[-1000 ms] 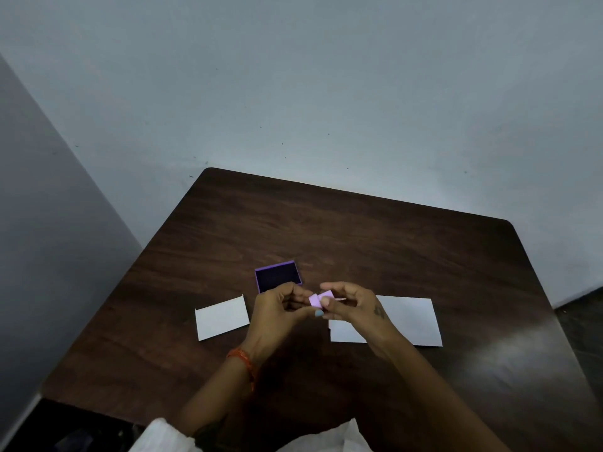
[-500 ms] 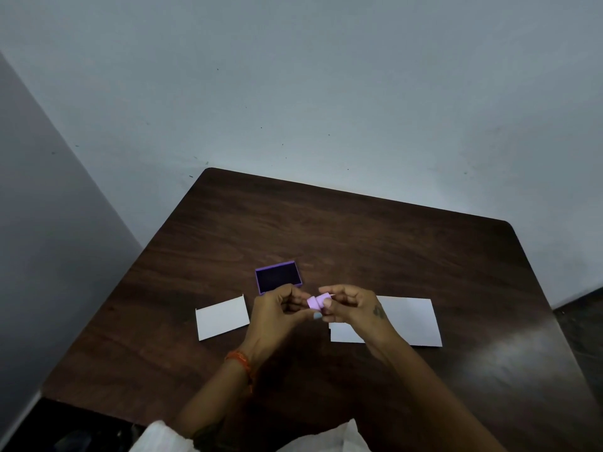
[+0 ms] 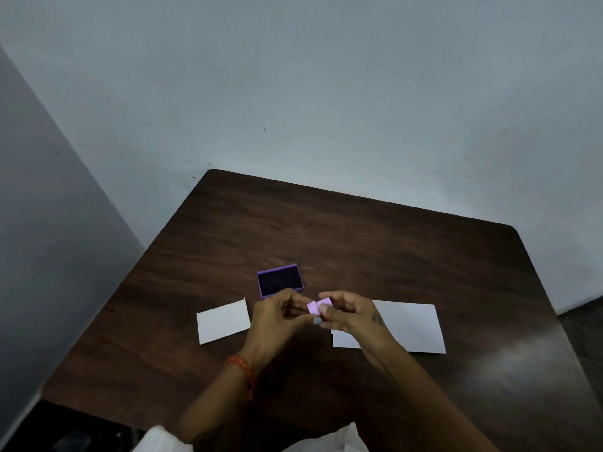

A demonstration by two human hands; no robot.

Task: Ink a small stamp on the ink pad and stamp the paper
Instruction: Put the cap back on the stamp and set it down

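We pinch a small lilac stamp [image 3: 319,306] between left hand [image 3: 280,316] and right hand [image 3: 350,316], both grips closed on it, above the worktop [image 3: 359,243] near the open ink pad [image 3: 280,281].

Orange wrist thread [image 3: 240,365], white sleeves [image 3: 160,440]

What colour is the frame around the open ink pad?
Purple, around a dark inked surface; the small rectangular ink pad on the dark wooden table shows best in the head view.

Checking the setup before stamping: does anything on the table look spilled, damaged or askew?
Nothing stands out. The ink pad sits open, no ink spilled, and both papers lie flat, unmarked as far as visible.
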